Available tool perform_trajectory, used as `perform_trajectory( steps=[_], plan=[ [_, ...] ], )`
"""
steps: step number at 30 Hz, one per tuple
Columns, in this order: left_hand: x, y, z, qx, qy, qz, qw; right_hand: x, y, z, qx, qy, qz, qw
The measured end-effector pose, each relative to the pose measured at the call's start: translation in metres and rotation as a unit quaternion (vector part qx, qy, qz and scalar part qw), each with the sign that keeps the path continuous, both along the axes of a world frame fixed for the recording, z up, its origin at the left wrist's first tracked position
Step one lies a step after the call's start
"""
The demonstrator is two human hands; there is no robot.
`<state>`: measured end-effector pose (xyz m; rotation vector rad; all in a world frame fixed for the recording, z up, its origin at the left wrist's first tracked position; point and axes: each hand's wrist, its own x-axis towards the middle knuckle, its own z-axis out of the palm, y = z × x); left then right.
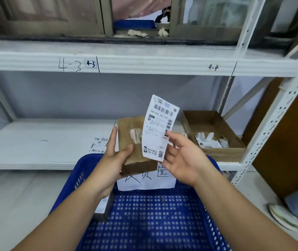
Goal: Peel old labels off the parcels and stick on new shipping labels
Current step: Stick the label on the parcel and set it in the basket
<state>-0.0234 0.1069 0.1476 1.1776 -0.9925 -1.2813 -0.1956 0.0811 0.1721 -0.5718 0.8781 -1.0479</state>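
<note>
Pinching the white shipping label (158, 127) by its right edge, our right hand (182, 158) is holding it upright, lower fingers spread, just in front of the brown parcel (126, 127). Our left hand (113, 158) is gripping the parcel, thumb pressing its front face below torn label residue (135, 134). Both are hovering over the blue basket (153, 214), near a cardboard box (226, 153) on the white shelf (36, 142).

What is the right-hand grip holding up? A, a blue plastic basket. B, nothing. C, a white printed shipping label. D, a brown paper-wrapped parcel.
C: the right-hand grip pinches the white printed shipping label at its edge, while the left-hand grip holds the brown paper-wrapped parcel.
</note>
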Motion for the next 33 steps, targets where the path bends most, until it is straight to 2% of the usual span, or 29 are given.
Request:
perform_trajectory(
  steps=[5, 13, 18, 24, 33],
  plan=[
    [-0.013, 0.036, -0.004, -0.023, -0.058, -0.053, 0.997, -0.014, 0.035, -0.008, -0.037, 0.033, 0.001, 0.999],
    [-0.019, 0.056, -0.008, -0.006, -0.012, -0.049, 0.999, -0.020, 0.054, -0.013, -0.066, 0.104, -0.013, 0.992],
    [-0.020, 0.054, -0.005, -0.015, -0.012, -0.089, 0.996, -0.019, 0.060, -0.014, -0.074, 0.136, -0.014, 0.988],
    [-0.029, 0.049, -0.010, -0.030, -0.029, -0.029, 0.999, -0.009, 0.064, -0.017, -0.038, 0.127, 0.020, 0.991],
    [-0.033, 0.049, -0.013, -0.054, -0.051, 0.015, 0.997, -0.007, 0.062, -0.015, -0.025, 0.090, -0.008, 0.996]
  ],
)
